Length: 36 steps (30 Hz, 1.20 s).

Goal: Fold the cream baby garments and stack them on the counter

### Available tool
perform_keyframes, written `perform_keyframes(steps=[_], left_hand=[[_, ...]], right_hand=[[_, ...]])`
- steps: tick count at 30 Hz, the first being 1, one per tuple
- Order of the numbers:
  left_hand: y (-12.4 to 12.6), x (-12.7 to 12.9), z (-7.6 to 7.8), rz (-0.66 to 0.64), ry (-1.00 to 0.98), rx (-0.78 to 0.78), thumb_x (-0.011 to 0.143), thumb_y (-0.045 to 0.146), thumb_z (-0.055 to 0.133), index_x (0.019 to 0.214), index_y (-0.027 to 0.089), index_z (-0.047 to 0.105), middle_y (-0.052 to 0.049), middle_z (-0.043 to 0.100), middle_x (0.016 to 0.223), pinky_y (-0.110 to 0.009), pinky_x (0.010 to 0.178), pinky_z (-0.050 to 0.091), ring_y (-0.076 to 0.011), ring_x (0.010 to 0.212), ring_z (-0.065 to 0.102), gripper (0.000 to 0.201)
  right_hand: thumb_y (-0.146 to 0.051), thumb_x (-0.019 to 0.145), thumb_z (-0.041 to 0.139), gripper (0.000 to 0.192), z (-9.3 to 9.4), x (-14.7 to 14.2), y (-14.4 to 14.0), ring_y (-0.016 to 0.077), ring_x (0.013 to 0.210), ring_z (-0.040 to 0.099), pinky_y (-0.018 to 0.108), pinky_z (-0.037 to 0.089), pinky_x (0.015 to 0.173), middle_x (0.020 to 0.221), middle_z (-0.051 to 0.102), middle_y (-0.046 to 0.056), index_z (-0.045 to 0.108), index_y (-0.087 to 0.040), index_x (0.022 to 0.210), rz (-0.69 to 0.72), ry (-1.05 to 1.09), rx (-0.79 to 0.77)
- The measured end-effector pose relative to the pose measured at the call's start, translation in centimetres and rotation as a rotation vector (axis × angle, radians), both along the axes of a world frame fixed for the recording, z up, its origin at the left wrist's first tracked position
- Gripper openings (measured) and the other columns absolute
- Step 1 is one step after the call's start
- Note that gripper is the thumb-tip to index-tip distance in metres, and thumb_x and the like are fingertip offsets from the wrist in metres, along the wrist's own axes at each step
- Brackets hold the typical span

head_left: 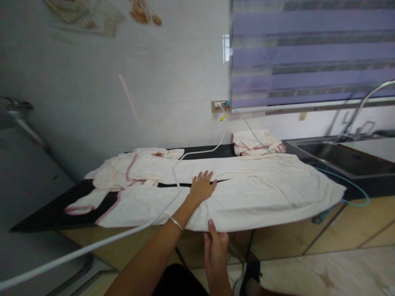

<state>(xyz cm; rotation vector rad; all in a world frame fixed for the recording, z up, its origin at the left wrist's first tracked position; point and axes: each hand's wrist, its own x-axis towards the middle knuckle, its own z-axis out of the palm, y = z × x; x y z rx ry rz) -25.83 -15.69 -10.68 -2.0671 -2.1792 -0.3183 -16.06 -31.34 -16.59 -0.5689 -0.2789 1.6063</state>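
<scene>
Cream-white trousers (262, 197) with pinkish trim at the leg ends lie lengthwise along the black counter (55, 205). Their legs point left, with a narrow gap between them. My left hand (202, 187), a bangle on its wrist, rests on the cloth near this gap, fingers stretched out. At the counter's front edge my right hand (217, 242) pinches the trousers' near edge, thumb on top and fingers underneath. Another cream garment (108, 172) with pink trim sits at the left end, partly covered by the trouser legs.
A white cable (148, 222) crosses over the trousers to a wall socket (220, 106). A teal cord (248, 125) hangs from the same socket. Folded cream cloth (256, 142) sits against the wall. To the right are a sink (354, 158) and tap (359, 107).
</scene>
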Motion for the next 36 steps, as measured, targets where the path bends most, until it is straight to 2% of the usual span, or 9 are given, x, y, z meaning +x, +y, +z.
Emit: perform_keyframes(steps=[4,10,14,17,19,24,28,33,36], left_hand=[[0.2,0.5,0.3,-0.01,-0.016,0.077,0.104,0.053,0.035,0.154,0.024,0.046,-0.01,0.05,0.158,-0.054,0.117,0.037,-0.0341,0.145,0.043,0.059],[-0.3,0.6,0.6,-0.018,-0.019,0.134,0.105,0.046,0.038,0.142,0.022,0.057,-0.01,0.059,0.147,-0.047,0.113,0.042,-0.0296,0.136,0.05,0.048],[-0.5,0.8,0.6,-0.022,-0.013,0.142,0.105,0.046,0.041,0.137,0.023,0.06,-0.009,0.059,0.147,-0.047,0.112,0.042,-0.0291,0.136,0.05,0.044],[-0.6,0.8,0.7,-0.018,-0.006,0.145,0.105,0.046,0.041,0.137,0.023,0.06,-0.009,0.059,0.147,-0.047,0.112,0.042,-0.0294,0.137,0.05,0.043],[-0.7,0.9,0.9,-0.01,-0.01,0.14,0.105,0.045,0.041,0.137,0.024,0.06,-0.008,0.059,0.148,-0.048,0.112,0.042,-0.0293,0.137,0.05,0.042],[-0.7,0.8,0.8,-0.019,-0.023,0.157,0.108,0.034,0.032,0.131,0.023,0.062,-0.008,0.064,0.139,-0.044,0.109,0.043,-0.0256,0.129,0.055,0.039],[-0.7,0.9,1.1,-0.032,-0.025,0.145,0.109,0.035,0.03,0.121,0.022,0.064,-0.009,0.068,0.128,-0.042,0.103,0.046,-0.0253,0.12,0.059,0.038],[-0.9,-0.2,3.3,-0.072,-0.055,0.173,0.108,0.037,0.034,0.121,0.021,0.062,-0.011,0.064,0.134,-0.039,0.103,0.044,-0.0249,0.125,0.056,0.035],[-1.2,-2.0,4.9,-0.094,-0.122,-0.004,0.105,0.048,0.038,0.115,0.021,0.063,-0.011,0.069,0.122,-0.036,0.095,0.048,-0.025,0.115,0.062,0.038]], right_hand=[[-0.047,0.072,0.087,0.07,-0.2,-0.5,-1.0,0.0256,0.111,0.069,0.041,0.058,0.095,0.121,0.074,0.009,0.066,-0.023,0.133,0.004,-0.041,-0.015],[-0.054,0.068,0.088,0.058,-2.0,-1.7,-1.3,0.0221,0.089,0.072,0.026,0.055,0.06,0.109,0.078,0.008,0.074,-0.024,0.116,0.161,-0.194,-0.054],[-0.048,0.062,0.093,0.061,-2.1,-3.6,-0.9,0.024,0.099,0.073,0.03,0.059,0.076,0.108,0.079,0.009,0.074,-0.016,0.111,0.218,-0.197,0.048],[-0.049,0.066,0.091,0.063,-2.1,-5.1,-1.3,0.0264,0.117,0.068,0.039,0.055,0.101,0.117,0.077,0.01,0.073,-0.015,0.116,0.173,-0.115,0.105],[-0.053,0.066,0.089,0.064,-2.1,-5.8,-1.9,0.0276,0.119,0.067,0.041,0.052,0.106,0.117,0.077,0.011,0.073,-0.015,0.115,0.145,-0.072,0.07],[-0.058,0.065,0.088,0.063,-1.3,-6.5,-3.3,0.0292,0.116,0.069,0.041,0.056,0.1,0.111,0.077,0.011,0.072,-0.017,0.11,0.107,0.01,-0.043],[-0.053,0.067,0.089,0.061,-0.4,-6.8,-3.9,0.0294,0.116,0.069,0.045,0.056,0.101,0.113,0.077,0.011,0.069,-0.018,0.112,0.171,0.111,0.028],[-0.053,0.069,0.089,0.056,-0.6,-6.6,-4.3,0.0272,0.106,0.071,0.041,0.06,0.088,0.102,0.077,0.011,0.07,-0.017,0.107,0.195,0.057,0.012],[-0.053,0.068,0.089,0.058,-0.9,-6.1,-4.2,0.0247,0.098,0.072,0.036,0.062,0.077,0.097,0.077,0.009,0.07,-0.017,0.109,0.153,-0.003,-0.034]])
